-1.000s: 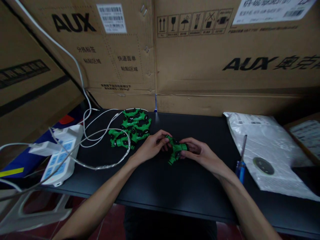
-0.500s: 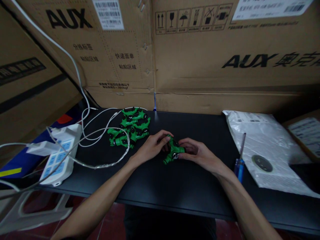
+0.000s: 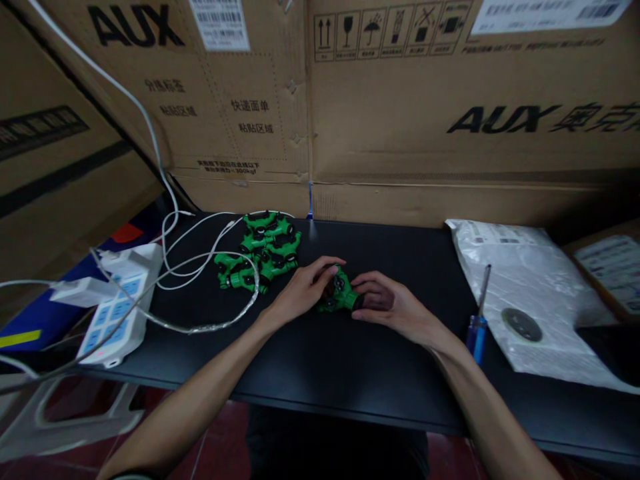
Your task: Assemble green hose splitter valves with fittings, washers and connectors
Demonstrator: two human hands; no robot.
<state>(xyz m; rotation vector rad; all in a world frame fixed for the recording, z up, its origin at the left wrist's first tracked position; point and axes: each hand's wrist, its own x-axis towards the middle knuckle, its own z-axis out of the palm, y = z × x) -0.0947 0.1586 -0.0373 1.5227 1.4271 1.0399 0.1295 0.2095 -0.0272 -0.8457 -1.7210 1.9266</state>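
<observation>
A green Y-shaped hose splitter (image 3: pixel 343 293) with black and silvery fittings is between my hands, over the middle of the dark table. My left hand (image 3: pixel 306 285) is closed on its left side, thumb near the upper arm; some fingertips are hidden behind it. My right hand (image 3: pixel 387 301) pinches the black end on the right between thumb and fingers. To the left of my left hand, several similar green splitters (image 3: pixel 273 250) lie in a pile, with a loop of white cable across the nearest ones.
A white power strip (image 3: pixel 120 307) with plugs and looping cables (image 3: pixel 200 330) sits at the left. On the right, a blue-handled screwdriver (image 3: pixel 477 333) lies beside a white plastic package (image 3: pixel 510 267) bearing a round grey disc (image 3: pixel 521 325). Large cardboard boxes (image 3: pixel 380 147) stand behind the table (image 3: pixel 320 373).
The splitter has turned in my hands, so a round fitting now faces up and its black end points toward my right hand. Both hands stay in nearly the same place.
</observation>
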